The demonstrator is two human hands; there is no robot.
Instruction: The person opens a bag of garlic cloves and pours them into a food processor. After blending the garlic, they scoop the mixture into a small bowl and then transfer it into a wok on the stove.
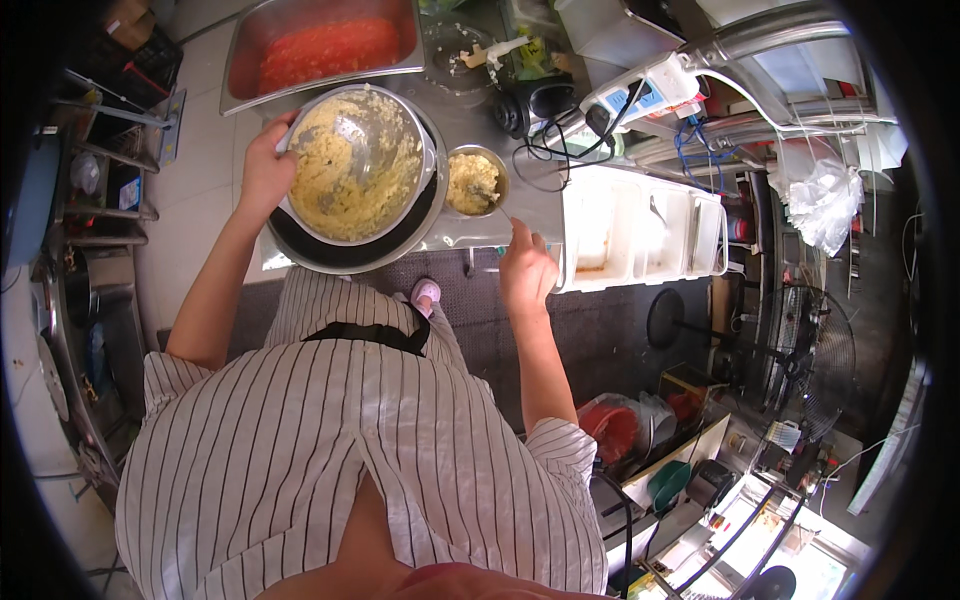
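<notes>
My left hand point(271, 166) grips the left rim of a large bowl point(429, 150), thumb over the edge. A pale yellow, minced-looking food point(322, 199) coats much of the inside of this bowl, and bare shiny patches show between. Beneath it is a wider round vessel point(360, 259) with a dark inside, mostly covered. To the right stands a small metal bowl point(504, 166) holding more of the yellow food point(471, 180). My right hand point(528, 266) holds the thin handle of a utensil point(507, 216), whose other end reaches into the small bowl's food.
A deep steel pan point(319, 81) of red, chunky food stands beyond the large bowl. At right are white plastic bins point(607, 281), a power strip point(645, 90) and black cables point(566, 161). Food scraps and a pale-handled tool point(499, 52) lie at the back. A pedestal fan point(806, 360) stands farther right.
</notes>
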